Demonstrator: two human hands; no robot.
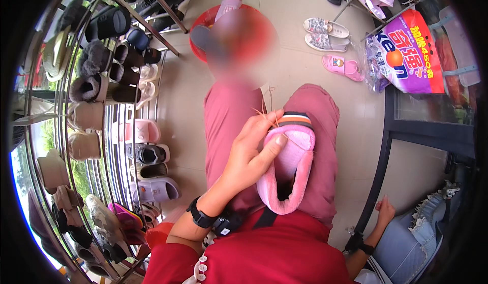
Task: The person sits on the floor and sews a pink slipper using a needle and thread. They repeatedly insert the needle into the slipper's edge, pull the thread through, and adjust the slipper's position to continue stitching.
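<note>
A pink plush-lined slipper point(300, 181) rests on my lap, its opening towards my body. My left hand point(248, 150) grips its far end, thumb on the pale pink insole point(290, 152) and fingers around the striped sole edge point(292, 120). Thin tan thread point(271, 105) loops up by the fingertips, and one strand crosses the insole to the right rim. Out to the right, well away from the slipper, my right hand point(386, 209) is raised with its fingers partly curled. Whether it pinches anything is too small to make out.
Metal shoe racks point(110, 131) full of footwear line the left side. A red basin point(198, 51) with slippers stands ahead, partly blurred. To the right are patterned shoes point(326, 42), a pink slipper point(343, 66), a purple detergent bag point(408, 55), a dark frame point(385, 147) and blue denim cloth point(404, 230).
</note>
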